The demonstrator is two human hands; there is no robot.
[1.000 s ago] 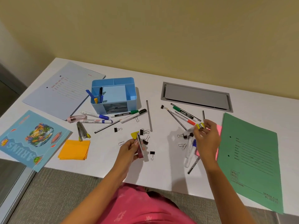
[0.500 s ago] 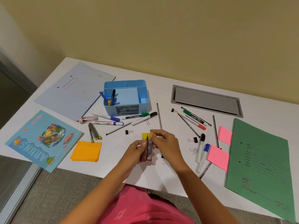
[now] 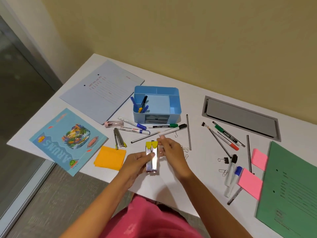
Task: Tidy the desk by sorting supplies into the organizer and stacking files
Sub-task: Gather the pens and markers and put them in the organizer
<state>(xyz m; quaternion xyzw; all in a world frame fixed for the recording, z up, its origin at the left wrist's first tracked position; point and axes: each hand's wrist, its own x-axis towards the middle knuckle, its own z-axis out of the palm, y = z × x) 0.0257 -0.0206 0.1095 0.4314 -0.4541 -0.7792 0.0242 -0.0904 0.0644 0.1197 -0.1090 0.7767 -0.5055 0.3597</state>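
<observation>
- Over front edge of desk [image 3: 205, 162], middle: two staplers [image 3: 151, 158], metal bodies with yellow ends, held side by side, yellow ends pointing toward back edge.
- Left hand [image 3: 137, 162]: fingers and thumb wrapped round the pair, thumb across the top faces.
- Right hand [image 3: 171, 150]: fingers curled close against the right side of the pair near the yellow ends; pinching or merely steadying, cannot tell.
- Handling, as judged: stiff, compact, probably weighty for their bulk; polished metal likely slippery; hinged arms may spring apart. Best taken round the mid-body with both squeezed together, not by the yellow caps.
- Organizer [image 3: 157, 103], blue, toward back edge, middle: pens standing in left compartment; right front compartment looks unoccupied.
- Third stapler [image 3: 119, 139] lying on desk left of the hands, just beside orange notes [image 3: 109, 158].
- Markers, rods and clips loose between organizer and hands, and on toward right edge.
- Blue file [image 3: 103, 90] at back left corner; green file [image 3: 291, 186] at right front corner, pink notes [image 3: 250, 183] touching it; booklet [image 3: 68, 140] at left edge.
</observation>
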